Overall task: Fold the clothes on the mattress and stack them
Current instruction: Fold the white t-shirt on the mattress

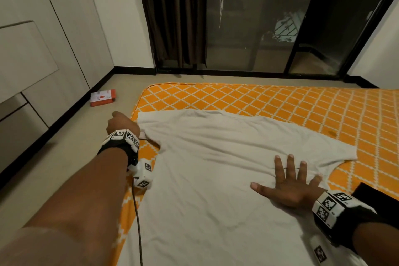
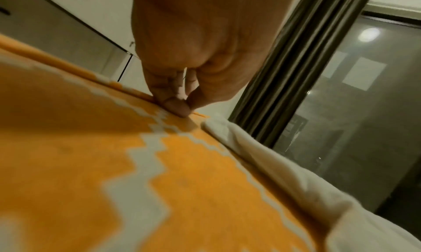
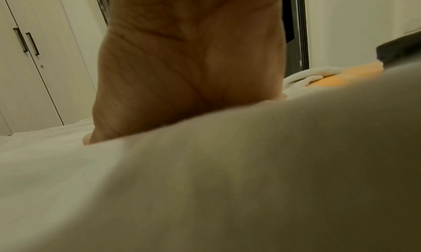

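Observation:
A white T-shirt (image 1: 216, 168) lies spread flat on the orange diamond-patterned mattress (image 1: 280, 103), collar end toward the far side. My left hand (image 1: 122, 123) is at the mattress's left edge beside the shirt's left sleeve (image 2: 262, 156). In the left wrist view its fingertips (image 2: 182, 108) are pinched together on the orange cover (image 2: 91, 129), a little apart from the sleeve's hem, with no cloth seen between them. My right hand (image 1: 289, 181) lies flat with fingers spread on the shirt near its right sleeve. The right wrist view shows only the palm (image 3: 189, 66) pressing into white cloth (image 3: 227, 165).
An orange-and-white box (image 1: 103, 97) lies on the floor left of the mattress. A dark flat item (image 1: 375, 196) sits on the mattress by my right wrist. White cabinets (image 1: 32, 71) line the left wall; a dark curtain (image 1: 177, 13) and glass door (image 1: 259, 17) stand beyond.

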The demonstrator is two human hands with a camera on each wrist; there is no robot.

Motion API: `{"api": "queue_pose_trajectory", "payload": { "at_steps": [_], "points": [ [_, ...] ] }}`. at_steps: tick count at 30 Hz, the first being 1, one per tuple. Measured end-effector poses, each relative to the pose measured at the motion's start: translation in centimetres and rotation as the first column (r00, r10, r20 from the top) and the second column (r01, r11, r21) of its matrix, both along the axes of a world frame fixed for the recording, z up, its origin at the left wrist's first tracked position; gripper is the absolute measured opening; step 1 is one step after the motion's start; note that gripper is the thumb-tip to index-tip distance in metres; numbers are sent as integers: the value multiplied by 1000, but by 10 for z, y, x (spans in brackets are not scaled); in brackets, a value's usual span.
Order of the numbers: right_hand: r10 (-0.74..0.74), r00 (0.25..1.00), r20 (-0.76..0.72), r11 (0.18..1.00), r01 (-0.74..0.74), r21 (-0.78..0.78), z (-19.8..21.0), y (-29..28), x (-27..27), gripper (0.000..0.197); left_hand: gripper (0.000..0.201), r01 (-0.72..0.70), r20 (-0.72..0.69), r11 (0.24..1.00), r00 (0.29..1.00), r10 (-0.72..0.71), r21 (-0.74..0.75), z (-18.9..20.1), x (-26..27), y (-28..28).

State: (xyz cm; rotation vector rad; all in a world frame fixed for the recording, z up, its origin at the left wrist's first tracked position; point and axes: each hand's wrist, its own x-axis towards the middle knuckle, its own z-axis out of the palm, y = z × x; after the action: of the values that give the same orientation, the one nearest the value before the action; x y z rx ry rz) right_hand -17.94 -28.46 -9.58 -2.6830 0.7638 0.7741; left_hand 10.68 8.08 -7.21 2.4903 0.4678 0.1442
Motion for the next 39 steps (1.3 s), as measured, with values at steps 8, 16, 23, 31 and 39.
{"api": "queue_pose_trajectory", "payload": {
  "at_steps": [8, 16, 23, 31, 39],
  "points": [
    [-18, 999, 46, 999, 19, -35, -9, -5, -1, 148, 104, 676, -138, 539, 678, -722, 502, -5, -43, -49],
    [-18, 999, 50, 1000, 18, 3, -4, -10, -4, 149, 167, 670, -523, 634, 725, -448, 385, -23, -32, -11],
    [42, 974, 221, 996, -58, 67, 38, -28, -31, 114, 131, 848, -538, 237, 492, -684, 475, 36, -161, -89],
    [100, 976, 195, 993, -86, -80, 12, -61, -168, 114, 157, 943, -653, -244, -38, -756, 227, 3, -333, -140],
    [71, 983, 171, 966, -25, -256, 42, -81, -184, 121, 164, 961, -707, -176, 28, -707, 215, 18, -362, -126]
  ]
}}
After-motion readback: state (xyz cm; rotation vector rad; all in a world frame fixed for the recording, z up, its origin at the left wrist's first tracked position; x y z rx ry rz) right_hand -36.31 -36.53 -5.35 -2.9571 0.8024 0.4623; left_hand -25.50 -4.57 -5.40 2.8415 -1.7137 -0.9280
